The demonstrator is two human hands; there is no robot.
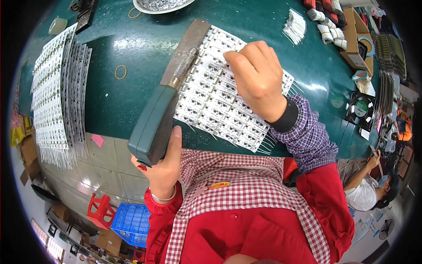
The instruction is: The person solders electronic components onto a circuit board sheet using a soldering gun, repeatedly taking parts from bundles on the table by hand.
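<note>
My left hand (pixel 161 172) is wrapped round the lower end of a bulky dark-green hand tool (pixel 151 121), its thumb along the tool's right side. A short metal tip shows at the tool's upper end, beside a brown metal bar (pixel 187 44) with a grey, crusted lump on it. The bar lies along the left edge of a white circuit board panel (pixel 211 94), covered in rows of small parts, with thin white wires sticking out at its right and lower edges. Over the panel, my right hand (pixel 259 77) is closed, thumb against forefinger; anything in the pinch is hidden.
Stacked white panels with trailing wires (pixel 55 94) stand at the left. A metal bowl (pixel 162 5), rubber bands (pixel 120 72), a pile of white wires (pixel 294 27), wire bundles (pixel 332 34), a cardboard box (pixel 354 42) and a fan (pixel 360 110) share the green table (pixel 246 22). A co-worker (pixel 367 189) sits right.
</note>
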